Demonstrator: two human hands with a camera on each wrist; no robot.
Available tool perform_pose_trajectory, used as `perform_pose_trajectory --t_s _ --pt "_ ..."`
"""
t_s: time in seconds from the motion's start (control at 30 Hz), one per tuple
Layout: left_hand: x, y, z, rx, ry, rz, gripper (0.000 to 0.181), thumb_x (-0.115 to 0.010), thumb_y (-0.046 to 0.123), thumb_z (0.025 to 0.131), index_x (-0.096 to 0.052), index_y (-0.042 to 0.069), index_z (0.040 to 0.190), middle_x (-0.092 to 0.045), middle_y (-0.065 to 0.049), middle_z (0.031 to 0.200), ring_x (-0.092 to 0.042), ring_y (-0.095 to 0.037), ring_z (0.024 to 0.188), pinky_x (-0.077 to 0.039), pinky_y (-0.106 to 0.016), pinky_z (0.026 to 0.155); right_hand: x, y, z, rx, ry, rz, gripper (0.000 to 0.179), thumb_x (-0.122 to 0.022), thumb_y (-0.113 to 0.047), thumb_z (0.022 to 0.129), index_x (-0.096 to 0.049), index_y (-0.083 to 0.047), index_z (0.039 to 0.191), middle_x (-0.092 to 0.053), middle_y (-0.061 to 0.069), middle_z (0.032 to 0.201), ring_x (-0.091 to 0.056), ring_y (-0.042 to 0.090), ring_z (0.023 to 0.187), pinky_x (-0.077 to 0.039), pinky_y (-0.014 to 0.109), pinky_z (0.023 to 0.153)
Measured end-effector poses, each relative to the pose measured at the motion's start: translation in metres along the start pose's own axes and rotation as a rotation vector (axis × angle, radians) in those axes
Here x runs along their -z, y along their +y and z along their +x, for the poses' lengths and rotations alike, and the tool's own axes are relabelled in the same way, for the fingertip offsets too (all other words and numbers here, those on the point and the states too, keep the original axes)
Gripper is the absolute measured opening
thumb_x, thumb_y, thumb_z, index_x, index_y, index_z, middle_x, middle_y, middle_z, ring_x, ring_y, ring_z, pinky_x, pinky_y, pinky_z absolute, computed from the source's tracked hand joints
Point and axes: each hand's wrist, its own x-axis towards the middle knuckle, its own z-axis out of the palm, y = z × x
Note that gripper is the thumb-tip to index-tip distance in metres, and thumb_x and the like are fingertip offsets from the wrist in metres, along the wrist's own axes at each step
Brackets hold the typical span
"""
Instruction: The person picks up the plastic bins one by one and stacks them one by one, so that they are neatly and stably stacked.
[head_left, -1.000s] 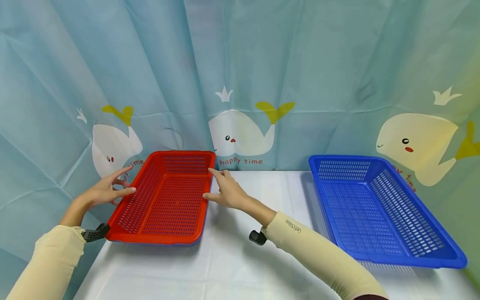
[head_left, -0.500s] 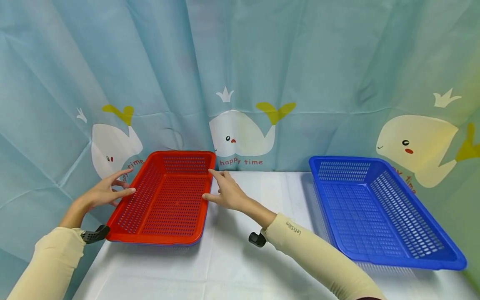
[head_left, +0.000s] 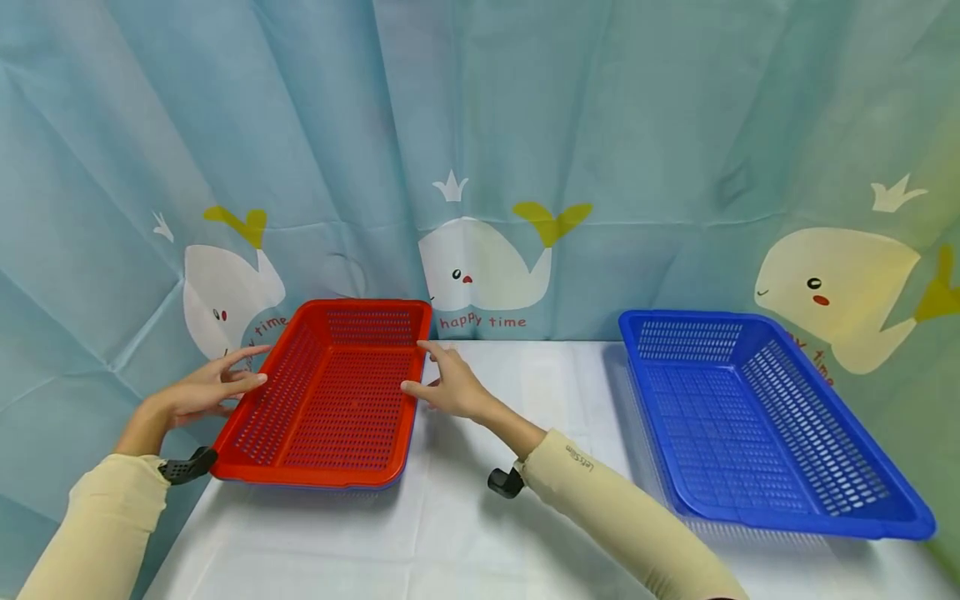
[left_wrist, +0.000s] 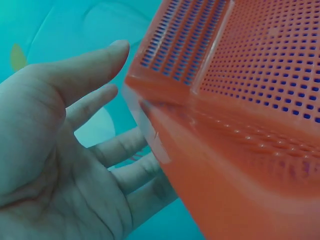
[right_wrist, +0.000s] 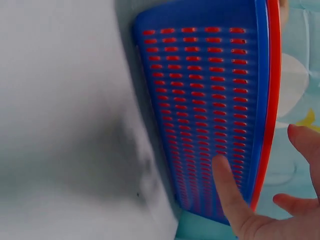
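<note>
A red plastic basket (head_left: 300,476), rectangular with slotted walls, sits nested in a blue basket (right_wrist: 200,15) at the left of the table. The blue one shows through its holes and just under its rim. At the left rim my left hand (head_left: 201,390) is spread, thumb level with the edge and fingers low along the outside; nothing is in its palm in the left wrist view. By the right rim, my right hand (head_left: 459,388) holds its thumb over the edge with fingers apart. In the right wrist view one finger (right_wrist: 230,195) overlaps the slotted blue side wall.
Another blue basket (head_left: 817,521) stands at the right of the white-covered table (head_left: 480,533), with a paler mesh edge showing below it. A pale blue curtain (head_left: 637,125) printed with whales hangs behind and along the left side.
Both hands have shifted slightly: the right thumb lies a little farther left across the rim, and the right forearm has moved left. The baskets stay in place.
</note>
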Motion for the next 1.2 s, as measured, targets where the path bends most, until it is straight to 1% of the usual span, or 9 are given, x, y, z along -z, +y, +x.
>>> perform_pose_trajectory --t_s 0.1,0.17,0.27,0.37,0.47,0.6,0.73,1.0,1.2 --pt "0.0027 -0.0039 0.0003 -0.015 -0.017 -0.055 0.073 -0.055 0.023 0.108 -0.011 0.012 0.165 -0.04 -0.034 0.15 -0.063 -0.032 0.115 -0.058 -0.057 0.09 -0.0016 0.002 0.0009 -0.057 -0.019 0.114 0.077 -0.076 -0.027 0.096 -0.034 -0.013 0.16 -0.044 0.024 0.148 -0.074 0.033 0.08 -0.061 0.034 0.079" --pt "0.0041 -0.0063 0.0005 -0.023 -0.022 -0.078 0.07 -0.054 0.021 0.108 -0.014 0.011 0.164 -0.044 -0.032 0.147 -0.066 -0.029 0.113 -0.059 -0.056 0.089 -0.0032 0.0031 0.0017 -0.077 -0.037 0.194 0.077 -0.075 -0.024 0.096 -0.034 -0.012 0.16 -0.044 0.024 0.148 -0.075 0.037 0.08 -0.061 0.039 0.083" --pt "0.0054 -0.0083 0.0 -0.035 -0.03 -0.1 0.067 -0.053 0.019 0.109 -0.016 0.01 0.164 -0.053 -0.024 0.142 -0.068 -0.024 0.112 -0.059 -0.054 0.09 -0.0053 0.0032 0.0027 -0.096 -0.063 0.302 0.077 -0.075 -0.016 0.096 -0.033 -0.01 0.16 -0.044 0.023 0.146 -0.075 0.033 0.079 -0.062 0.046 0.083" --pt "0.0061 -0.009 -0.0005 -0.042 -0.026 -0.104 0.066 -0.053 0.018 0.109 -0.019 0.01 0.164 -0.058 -0.017 0.137 -0.068 -0.022 0.11 -0.06 -0.051 0.089 -0.0068 0.0031 0.004 -0.103 -0.078 0.375 0.076 -0.074 -0.009 0.096 -0.033 -0.009 0.16 -0.044 0.023 0.143 -0.073 0.025 0.078 -0.063 0.048 0.077" --pt "0.0062 -0.0091 -0.0009 -0.041 -0.014 -0.103 0.064 -0.055 0.017 0.108 -0.023 0.009 0.163 -0.059 -0.016 0.134 -0.068 -0.022 0.108 -0.061 -0.049 0.088 -0.0073 0.0037 0.0048 -0.111 -0.081 0.412 0.077 -0.073 -0.002 0.094 -0.033 -0.008 0.16 -0.043 0.023 0.143 -0.071 0.023 0.074 -0.063 0.045 0.075" --pt "0.0057 -0.0095 -0.0007 -0.031 0.003 -0.089 0.063 -0.058 0.016 0.106 -0.028 0.007 0.161 -0.057 -0.019 0.134 -0.068 -0.022 0.106 -0.061 -0.047 0.087 -0.0081 0.0051 0.0056 -0.124 -0.085 0.449 0.077 -0.072 0.003 0.093 -0.033 -0.006 0.16 -0.042 0.023 0.144 -0.07 0.02 0.074 -0.064 0.04 0.073" --pt "0.0052 -0.0098 -0.0001 -0.029 0.009 -0.082 0.064 -0.059 0.017 0.105 -0.029 0.007 0.16 -0.055 -0.023 0.137 -0.068 -0.022 0.106 -0.061 -0.048 0.086 -0.0086 0.0048 0.0055 -0.125 -0.081 0.453 0.077 -0.072 0.003 0.093 -0.033 -0.005 0.16 -0.043 0.023 0.143 -0.07 0.019 0.073 -0.063 0.036 0.07" --pt "0.0054 -0.0092 -0.0002 -0.026 0.004 -0.069 0.065 -0.06 0.017 0.105 -0.027 0.005 0.161 -0.048 -0.028 0.143 -0.067 -0.02 0.107 -0.061 -0.046 0.087 -0.01 0.0035 0.0054 -0.127 -0.078 0.489 0.079 -0.07 0.008 0.093 -0.03 -0.002 0.16 -0.041 0.025 0.144 -0.069 0.02 0.073 -0.064 0.037 0.071" --pt "0.0046 -0.0079 -0.0008 -0.026 0.019 -0.049 0.067 -0.062 0.018 0.104 -0.027 0.003 0.16 -0.044 -0.034 0.145 -0.067 -0.023 0.107 -0.061 -0.047 0.086 -0.0086 0.0027 0.0056 -0.128 -0.075 0.472 0.079 -0.072 0.006 0.092 -0.031 -0.002 0.16 -0.042 0.024 0.143 -0.07 0.02 0.071 -0.064 0.037 0.07"
